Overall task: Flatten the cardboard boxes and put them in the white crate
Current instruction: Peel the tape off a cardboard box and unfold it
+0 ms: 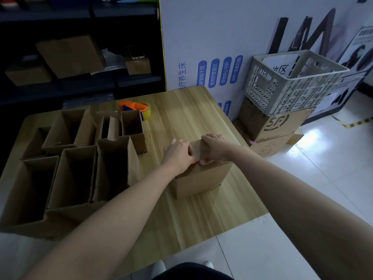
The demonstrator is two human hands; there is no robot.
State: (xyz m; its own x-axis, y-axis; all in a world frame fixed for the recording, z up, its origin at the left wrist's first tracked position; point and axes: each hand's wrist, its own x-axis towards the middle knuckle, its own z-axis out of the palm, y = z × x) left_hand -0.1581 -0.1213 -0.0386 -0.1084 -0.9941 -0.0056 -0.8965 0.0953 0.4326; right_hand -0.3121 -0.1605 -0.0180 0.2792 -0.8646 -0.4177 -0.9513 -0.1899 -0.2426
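On the tabletop (181, 209), my left grip (177, 154) and right grip (215, 147) both clasp the top flaps of a cardboard box (201, 176). The white crate (292, 83) sits well apart, right, atop stacked cartons (278, 126).

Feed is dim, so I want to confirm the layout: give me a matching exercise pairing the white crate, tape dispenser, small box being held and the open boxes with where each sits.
Things:
1 white crate
2 tape dispenser
3 small box
4 open boxes

Places:
A standing on the table's left part
B on stacked cardboard boxes on the floor, right of the table
C at the table's far edge, behind the open boxes
D mid-table, gripped by left hand and right hand

Pairs: 1-B, 2-C, 3-D, 4-A
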